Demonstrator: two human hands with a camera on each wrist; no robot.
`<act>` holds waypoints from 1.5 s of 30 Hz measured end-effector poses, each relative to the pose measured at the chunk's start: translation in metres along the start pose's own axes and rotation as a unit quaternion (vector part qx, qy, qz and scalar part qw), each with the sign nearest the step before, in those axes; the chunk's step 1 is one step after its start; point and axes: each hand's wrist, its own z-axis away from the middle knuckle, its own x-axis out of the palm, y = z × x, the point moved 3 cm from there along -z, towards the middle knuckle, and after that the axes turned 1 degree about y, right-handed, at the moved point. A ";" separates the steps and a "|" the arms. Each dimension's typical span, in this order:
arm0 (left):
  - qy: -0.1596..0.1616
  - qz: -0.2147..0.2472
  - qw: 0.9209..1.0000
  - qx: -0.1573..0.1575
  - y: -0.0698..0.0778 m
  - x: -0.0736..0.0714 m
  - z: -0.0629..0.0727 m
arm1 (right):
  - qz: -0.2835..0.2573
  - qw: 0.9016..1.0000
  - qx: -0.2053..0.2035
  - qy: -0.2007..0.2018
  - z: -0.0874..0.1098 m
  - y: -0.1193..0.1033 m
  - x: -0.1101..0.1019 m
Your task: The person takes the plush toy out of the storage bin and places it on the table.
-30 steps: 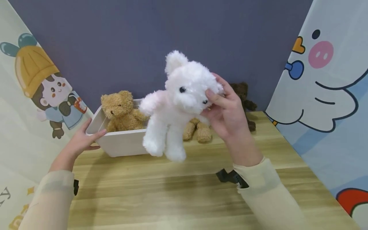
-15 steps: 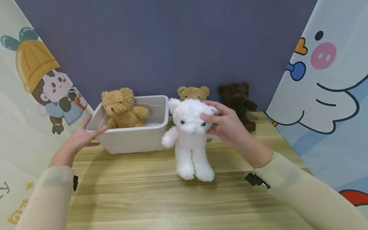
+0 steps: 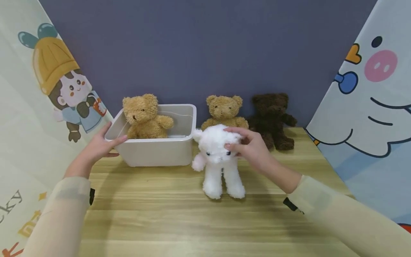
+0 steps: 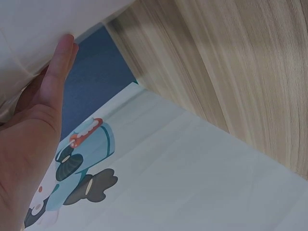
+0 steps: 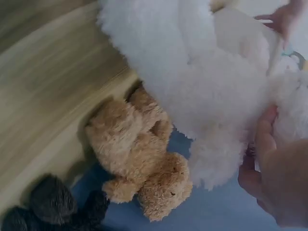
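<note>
In the head view, my right hand [image 3: 253, 148] grips the side of the head of a white stuffed animal [image 3: 219, 151]. The toy is upright with its feet low over the table, facing me. In the right wrist view, its fluffy body [image 5: 207, 82] fills the upper middle, and the fingers press into its fur. My left hand [image 3: 99, 144] rests at the front left corner of a white storage bin [image 3: 157, 152], thumb on the front rim. Its straight fingers [image 4: 57, 72] lie against the bin's wall in the left wrist view. A tan teddy bear [image 3: 144, 119] sits inside the bin.
Behind the white toy, another tan teddy bear [image 3: 223, 110] sits against the dark wall [image 3: 218, 46]. A dark brown teddy bear [image 3: 273, 119] is to its right. Printed panels [image 3: 363, 121] flank the wooden table [image 3: 167, 221] on both sides.
My right hand has lowered the white stuffed animal from in front of the bin, down and to the right, turning it upright. My left hand stays at the bin's corner. The camera view has shifted slightly.
</note>
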 end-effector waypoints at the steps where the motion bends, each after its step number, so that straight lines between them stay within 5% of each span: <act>1: -0.002 0.002 1.000 -0.001 0.001 0.001 -0.001 | 0.026 1.000 -0.004 -0.005 -0.001 0.003 -0.001; 6: -0.004 0.004 1.000 -0.007 0.006 0.003 0.003 | 0.078 0.997 0.019 -0.013 -0.011 0.027 -0.001; 12: -0.006 -0.004 1.000 -0.007 0.012 0.004 0.005 | 0.030 0.996 0.080 0.005 -0.027 0.048 -0.012; 22: -0.002 -0.006 1.000 -0.004 -0.005 0.003 0.001 | -0.006 0.993 0.113 0.040 -0.041 0.069 -0.017; 32: -0.002 -0.006 1.000 -0.004 0.005 0.001 -0.002 | -0.013 0.994 0.104 0.012 -0.061 0.062 -0.026; 45: -0.006 -0.007 1.000 -0.004 0.001 0.000 -0.003 | 0.055 0.991 0.119 -0.039 -0.077 0.057 -0.033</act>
